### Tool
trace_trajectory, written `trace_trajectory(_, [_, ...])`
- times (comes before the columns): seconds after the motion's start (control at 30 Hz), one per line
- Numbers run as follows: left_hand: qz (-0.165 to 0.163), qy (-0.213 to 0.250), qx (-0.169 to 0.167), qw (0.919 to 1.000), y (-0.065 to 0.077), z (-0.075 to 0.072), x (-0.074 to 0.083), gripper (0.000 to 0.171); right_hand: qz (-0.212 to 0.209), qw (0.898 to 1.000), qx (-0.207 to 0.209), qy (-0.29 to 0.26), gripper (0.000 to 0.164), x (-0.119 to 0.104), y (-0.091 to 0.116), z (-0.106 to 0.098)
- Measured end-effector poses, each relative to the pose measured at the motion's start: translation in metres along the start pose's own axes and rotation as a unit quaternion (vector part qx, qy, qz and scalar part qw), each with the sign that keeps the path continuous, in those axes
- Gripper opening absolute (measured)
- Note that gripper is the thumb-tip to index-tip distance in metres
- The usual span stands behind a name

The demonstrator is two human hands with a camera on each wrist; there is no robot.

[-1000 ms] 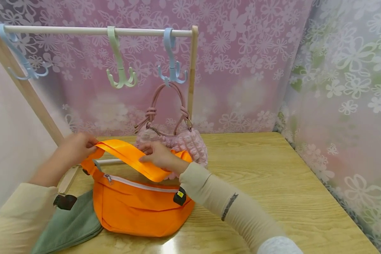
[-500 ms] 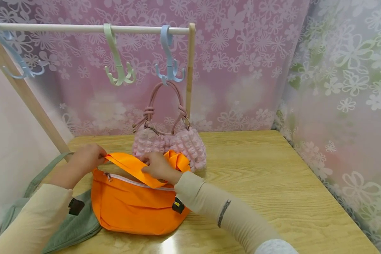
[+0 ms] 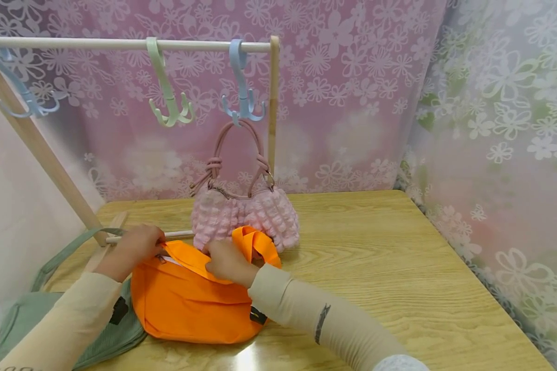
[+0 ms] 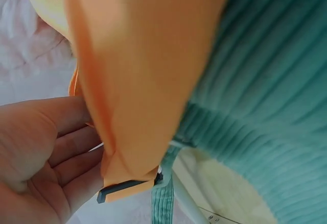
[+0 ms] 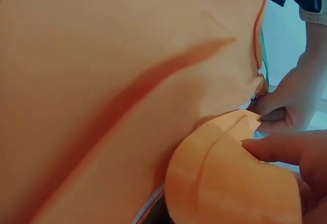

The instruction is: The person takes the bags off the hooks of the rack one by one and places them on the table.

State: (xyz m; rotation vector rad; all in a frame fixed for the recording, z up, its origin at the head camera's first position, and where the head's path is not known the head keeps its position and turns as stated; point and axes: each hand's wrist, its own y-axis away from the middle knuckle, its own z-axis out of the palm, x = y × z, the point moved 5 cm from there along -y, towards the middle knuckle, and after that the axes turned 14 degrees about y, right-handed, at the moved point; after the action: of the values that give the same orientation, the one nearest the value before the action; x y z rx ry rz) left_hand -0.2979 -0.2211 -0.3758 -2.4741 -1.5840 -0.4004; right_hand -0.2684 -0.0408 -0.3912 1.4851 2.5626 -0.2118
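An orange waist bag stands on the table, its light zipper along the top. At its upper left end, my left hand pinches the orange strap. Farther along, my right hand holds the same strap between thumb and fingers, close above the bag's top edge. The right wrist view shows the strap folded flat under the right thumb, with the left hand beyond. A loose strap loop rises behind the right hand. In the left wrist view, the left fingers reach behind the bag's end.
A pink ruffled handbag hangs by its handle from a blue hook. The rack rod also carries a green hook and another blue hook. A green corduroy bag lies at left, under the left forearm.
Both hands have come down, and the strap now lies low along the orange bag's top. My left hand has also moved a little right. The pink handbag hangs as before.
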Motion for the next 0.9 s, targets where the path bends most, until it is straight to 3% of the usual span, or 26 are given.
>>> trace_trajectory(0.1, [0.004,-0.004,-0.005,1.0000,-0.001,0.005,0.003,0.006,-0.002,1.000,-0.006,0.011,0.005,-0.001,0.002,0.002])
trace_trajectory(0.3, [-0.005,-0.005,-0.012,0.9999,0.000,0.009,0.006,0.006,0.002,0.998,-0.017,0.057,0.019,-0.001,0.005,0.002])
trace_trajectory(0.53, [0.008,-0.005,-0.020,0.9998,-0.001,0.008,0.011,0.007,0.006,0.995,-0.021,0.095,0.019,-0.002,0.007,-0.001])
trace_trajectory(0.73, [-0.007,0.012,-0.032,0.9994,-0.003,0.005,0.019,0.031,0.021,0.995,-0.031,0.091,0.028,-0.004,0.009,-0.005])
trace_trajectory(0.9, [0.002,0.025,-0.037,0.9990,-0.006,0.003,0.024,0.029,0.020,0.994,-0.018,0.103,0.038,-0.006,0.012,-0.011])
